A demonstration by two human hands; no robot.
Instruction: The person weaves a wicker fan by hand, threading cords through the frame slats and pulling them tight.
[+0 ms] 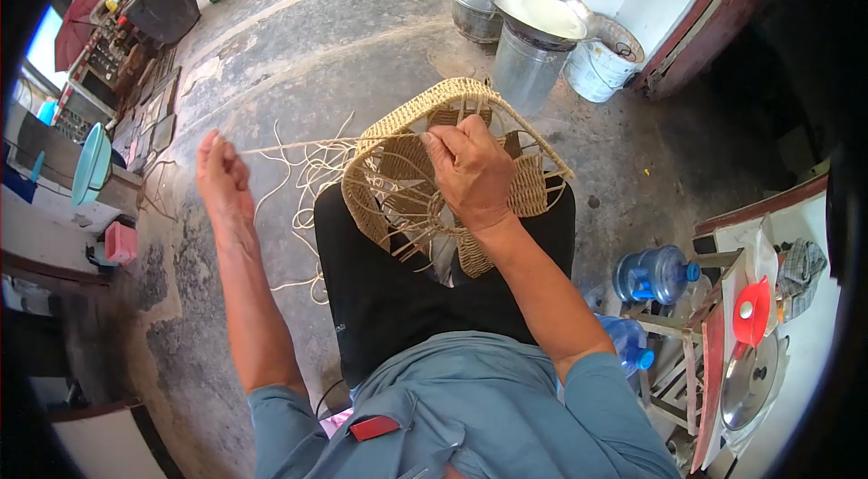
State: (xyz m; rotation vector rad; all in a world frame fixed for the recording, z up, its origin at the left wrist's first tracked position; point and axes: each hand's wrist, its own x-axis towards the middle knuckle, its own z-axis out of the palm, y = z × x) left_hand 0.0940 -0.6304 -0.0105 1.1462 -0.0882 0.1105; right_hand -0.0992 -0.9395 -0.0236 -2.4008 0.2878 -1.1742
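Observation:
A partly woven basket (pixel 411 176) of pale cord over thin curved ribs rests on my lap, its rim braided at the top and left. My left hand (pixel 223 176) is off to the left, fingers pinched on a strand of cord (pixel 298 145) that runs taut to the basket. Over the basket's middle is my right hand (pixel 470 167), its fingers closed at the other end of that strand. Whether it also grips a rib is hidden. Loose cord ends (pixel 312 173) trail onto the floor left of the basket.
Ahead to the right, a wok of pale liquid (pixel 541 13) sits on a metal cylinder (pixel 529 72), beside a lidded pot (pixel 476 9) and a white bucket (pixel 601 68). Water bottles (pixel 658 274) and a low table with a red lid-like object (pixel 751 311) are at the right.

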